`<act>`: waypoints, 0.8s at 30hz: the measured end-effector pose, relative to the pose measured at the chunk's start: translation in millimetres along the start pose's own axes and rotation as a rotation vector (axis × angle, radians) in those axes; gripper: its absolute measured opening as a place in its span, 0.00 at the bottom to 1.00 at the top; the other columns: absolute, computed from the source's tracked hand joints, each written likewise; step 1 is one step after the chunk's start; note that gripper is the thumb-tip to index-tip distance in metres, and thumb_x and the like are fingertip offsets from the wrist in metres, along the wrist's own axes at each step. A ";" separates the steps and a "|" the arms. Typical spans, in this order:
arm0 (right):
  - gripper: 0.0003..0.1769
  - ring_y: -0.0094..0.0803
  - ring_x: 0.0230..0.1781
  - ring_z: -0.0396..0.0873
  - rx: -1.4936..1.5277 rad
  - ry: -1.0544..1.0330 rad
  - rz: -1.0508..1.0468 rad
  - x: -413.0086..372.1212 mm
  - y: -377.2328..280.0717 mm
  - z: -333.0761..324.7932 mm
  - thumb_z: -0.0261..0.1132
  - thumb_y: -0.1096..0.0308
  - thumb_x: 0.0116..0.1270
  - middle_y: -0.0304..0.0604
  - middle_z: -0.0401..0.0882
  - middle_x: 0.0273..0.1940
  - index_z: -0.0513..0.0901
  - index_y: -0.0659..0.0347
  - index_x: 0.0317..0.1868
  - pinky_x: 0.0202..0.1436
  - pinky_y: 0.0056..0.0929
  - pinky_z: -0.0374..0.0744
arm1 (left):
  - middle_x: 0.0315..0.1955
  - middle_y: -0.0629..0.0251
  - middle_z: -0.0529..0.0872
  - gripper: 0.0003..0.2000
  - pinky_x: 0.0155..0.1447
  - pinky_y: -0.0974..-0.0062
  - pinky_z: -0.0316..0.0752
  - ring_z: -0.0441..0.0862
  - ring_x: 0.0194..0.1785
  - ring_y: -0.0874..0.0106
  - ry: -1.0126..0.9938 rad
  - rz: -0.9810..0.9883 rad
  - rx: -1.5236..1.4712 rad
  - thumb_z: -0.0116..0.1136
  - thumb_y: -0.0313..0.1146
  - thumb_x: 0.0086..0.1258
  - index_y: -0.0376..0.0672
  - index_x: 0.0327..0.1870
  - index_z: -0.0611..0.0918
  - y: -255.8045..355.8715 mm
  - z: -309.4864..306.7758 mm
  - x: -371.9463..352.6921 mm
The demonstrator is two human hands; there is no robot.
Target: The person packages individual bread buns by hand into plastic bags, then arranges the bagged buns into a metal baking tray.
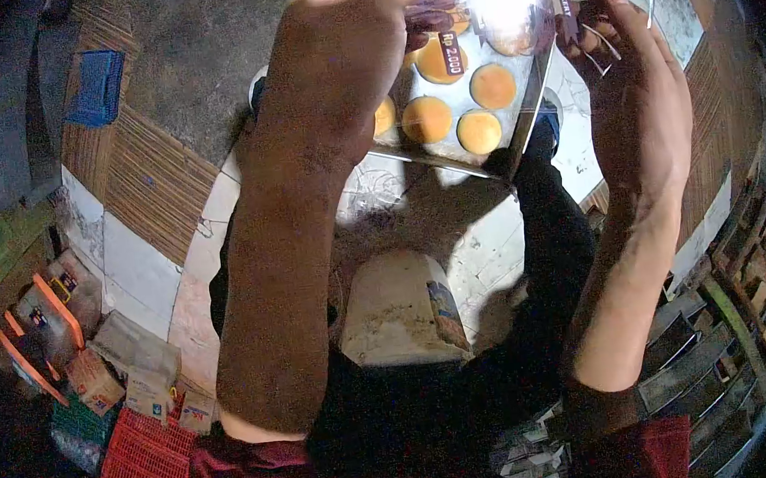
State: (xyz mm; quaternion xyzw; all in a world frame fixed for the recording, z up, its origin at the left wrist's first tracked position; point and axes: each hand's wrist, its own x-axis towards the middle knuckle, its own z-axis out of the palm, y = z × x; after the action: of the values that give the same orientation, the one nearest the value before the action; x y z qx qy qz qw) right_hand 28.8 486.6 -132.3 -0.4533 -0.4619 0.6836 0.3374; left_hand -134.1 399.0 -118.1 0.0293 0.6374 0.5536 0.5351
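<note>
Both my hands are raised at the top of the view, with a clear printed plastic bag stretched between them. The label on it reads "Rp 2.000", and a dark "BAKERY" print shows near the right side. My left hand has its fingers pinched on the bag's left part. Curled fingers of my right hand hold its right side. Bright glare hides part of the bag. Below it lies a metal tray with several round golden buns, partly seen through the plastic.
A whitish bucket stands between my legs. At lower left are a red plastic crate, cardboard pieces and an orange-framed item. A blue basket lies at upper left. Stacked dark trays are at lower right.
</note>
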 end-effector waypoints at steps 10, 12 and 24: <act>0.15 0.26 0.37 0.74 -0.003 0.078 -0.007 1.3 -2.7 7.0 0.58 0.64 0.65 0.41 0.78 0.40 0.77 0.66 0.46 0.49 0.29 0.72 | 0.35 0.61 0.81 0.11 0.51 0.76 0.72 0.79 0.41 0.72 -0.094 0.340 -0.025 0.50 0.33 0.66 0.34 0.42 0.77 -31.4 -18.6 11.7; 0.15 0.26 0.37 0.74 -0.056 0.071 0.030 2.6 -2.4 6.7 0.58 0.64 0.65 0.41 0.77 0.39 0.77 0.66 0.46 0.48 0.28 0.73 | 0.34 0.62 0.81 0.11 0.50 0.76 0.72 0.79 0.40 0.72 -0.096 0.306 -0.027 0.50 0.33 0.66 0.35 0.42 0.77 -31.7 -21.4 14.7; 0.13 0.18 0.26 0.71 -0.027 0.123 -0.041 -1.5 -4.4 17.1 0.63 0.63 0.61 0.35 0.76 0.28 0.78 0.67 0.37 0.33 0.15 0.70 | 0.35 0.63 0.81 0.11 0.49 0.78 0.72 0.79 0.41 0.73 -0.089 0.301 0.069 0.50 0.33 0.65 0.35 0.43 0.77 -27.0 -20.7 11.4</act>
State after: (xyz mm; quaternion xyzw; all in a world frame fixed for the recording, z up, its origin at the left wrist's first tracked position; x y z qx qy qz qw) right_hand 13.6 481.2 -124.9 -0.4892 -0.4586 0.6412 0.3730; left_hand -138.8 381.8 -149.3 0.1675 0.6201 0.6036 0.4724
